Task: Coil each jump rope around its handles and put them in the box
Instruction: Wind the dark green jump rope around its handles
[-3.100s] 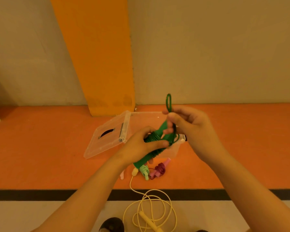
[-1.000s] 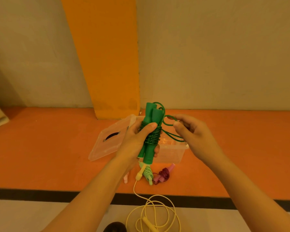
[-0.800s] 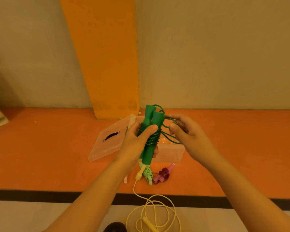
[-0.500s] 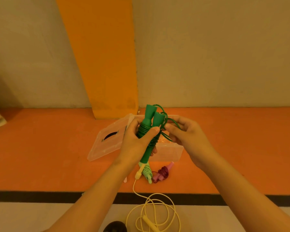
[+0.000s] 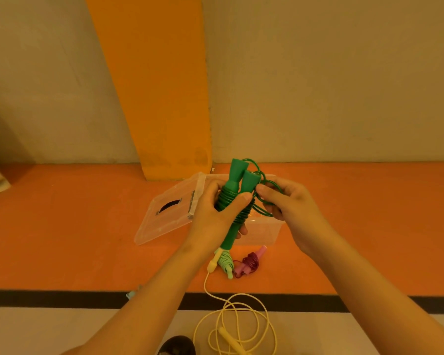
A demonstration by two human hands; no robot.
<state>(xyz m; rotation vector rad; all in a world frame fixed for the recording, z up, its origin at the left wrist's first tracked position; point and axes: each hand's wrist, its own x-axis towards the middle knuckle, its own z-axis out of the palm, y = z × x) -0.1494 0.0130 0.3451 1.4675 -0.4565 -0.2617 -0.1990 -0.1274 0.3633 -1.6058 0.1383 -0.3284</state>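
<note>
Above the orange floor [image 5: 75,226] we counted four jump ropes, one box and one lid. The green jump rope [image 5: 237,185] stood nearly upright in the left hand [image 5: 215,216], whose fingers and thumb curled round its two smooth, flared handles. These lay side by side, with thin cord wound in tight turns about them. The right hand [image 5: 287,203], just beside, pinched a loose loop of the same cord between thumb and fingertips. Both forearms reached forward.

Behind the hands sat the clear plastic box [image 5: 262,229], its lid [image 5: 164,216] tilted open at the left. Near the box lay a coiled pale-green rope [image 5: 225,261] touching a coiled pink rope [image 5: 249,262]. The yellow rope [image 5: 241,321] sprawled in loose loops.
</note>
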